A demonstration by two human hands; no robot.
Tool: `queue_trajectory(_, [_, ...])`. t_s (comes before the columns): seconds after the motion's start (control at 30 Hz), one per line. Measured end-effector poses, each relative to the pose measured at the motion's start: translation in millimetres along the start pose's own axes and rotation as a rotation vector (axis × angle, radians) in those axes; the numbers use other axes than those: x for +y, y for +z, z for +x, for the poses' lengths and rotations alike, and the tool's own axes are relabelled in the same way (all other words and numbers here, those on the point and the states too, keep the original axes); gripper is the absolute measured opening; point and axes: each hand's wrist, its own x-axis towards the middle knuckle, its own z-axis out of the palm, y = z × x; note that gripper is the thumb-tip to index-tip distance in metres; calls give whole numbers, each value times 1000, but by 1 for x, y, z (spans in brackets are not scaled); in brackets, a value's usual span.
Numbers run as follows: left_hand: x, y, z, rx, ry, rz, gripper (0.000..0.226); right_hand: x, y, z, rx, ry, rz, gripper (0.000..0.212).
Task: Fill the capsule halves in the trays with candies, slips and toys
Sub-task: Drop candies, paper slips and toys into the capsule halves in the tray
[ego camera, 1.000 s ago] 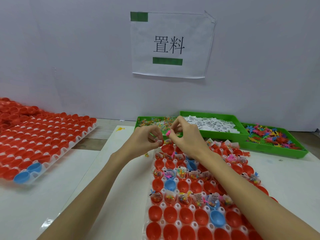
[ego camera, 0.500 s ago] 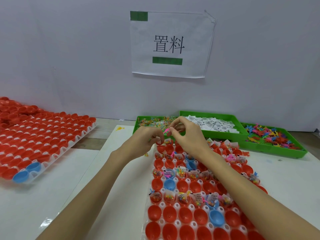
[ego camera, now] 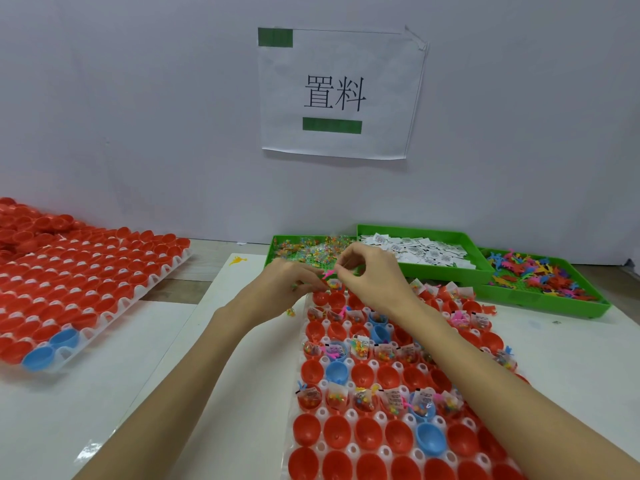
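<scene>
Both hands are working right at the far end of the white plastic tray (ego camera: 323, 384) of red and blue capsule halves that's sitting on the white worktop (ego camera: 145, 393). The right hand (ego camera: 372, 277) is pinching a small pink plastic toy (ego camera: 327, 274) between thumb and fingertips, holding it just above the top row of red halves. The left hand (ego camera: 289, 284) is sitting right beside it with its fingers curled in, knuckles nearly touching the right hand's fingertips; it looks like it's grasping something small, but I honestly can't tell what, it's tucked under the fingers.

In the tray, several rows are already holding little candy bags, printed slips and toys, with rows of bare red halves in between and along the near edge.

Behind the tray three green plastic bins are lining up against the wall: one with the wrapped colourful candies (ego camera: 311, 245), one with the white folded paper slips (ego camera: 415, 249), and one with the mixed-colour plastic toys (ego camera: 540, 275). Off to the left a second tray of red capsule halves (ego camera: 86, 289) is lying with two blue ones at its near corner. A white paper sign with black characters (ego camera: 341, 93) is hanging on the wall.
</scene>
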Motion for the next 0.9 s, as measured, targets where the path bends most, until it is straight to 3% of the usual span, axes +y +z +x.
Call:
queue_trajectory(0.57, [-6, 8, -1, 52, 10, -30, 19, -6, 4, 8, -157, -226, -381, 14])
queue_trajectory(0.73, [-9, 10, -2, 72, -39, -69, 22, -5, 4, 12, -198, -194, -376, 12])
queue_trajectory(0.9, [-11, 11, -3, 89, -128, -213, 23, -4, -1, 16, -170, -114, -207, 18])
